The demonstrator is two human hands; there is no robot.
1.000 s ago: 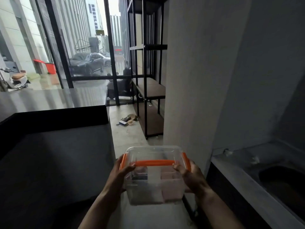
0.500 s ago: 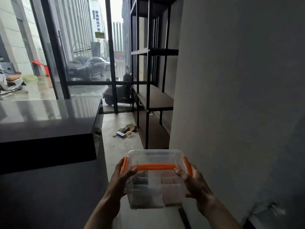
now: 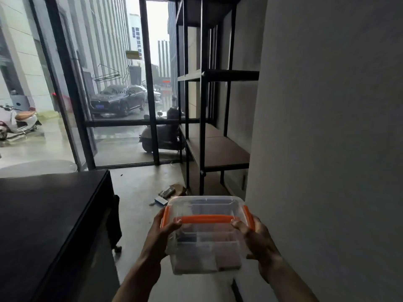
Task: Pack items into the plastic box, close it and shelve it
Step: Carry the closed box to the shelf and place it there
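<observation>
Clear plastic box (image 3: 206, 238), lid on and orange clips along its edges, is carried at waist height down a narrow passage between a dark counter (image 3: 50, 225) and a grey wall (image 3: 327, 149); the left hand (image 3: 160, 234) clasps its left side and the right hand (image 3: 257, 238) its right, thumbs hooked over the rim beside the orange handle (image 3: 204, 219), fingers wrapped under and around the walls; both are closed on the box and nothing else. Packed items show dimly through the walls, too blurred to name.

Ahead stands the black metal shelving (image 3: 209, 118), its brown boards bare; the box is well short of it and held clear of any surface, so shelving appears to be the step left.

Risks, as judged from here: the grip is on smooth plastic sides rather than the handle, so a slip could drop the load; whether the clips are fully latched cannot be told, and a loose lid could spill the contents if the box tilts; debris on the floor (image 3: 170, 192) lies just before the shelf, a likely trip point; the upright posts leave a tight opening, and a corner could strike one on the way in.
</observation>
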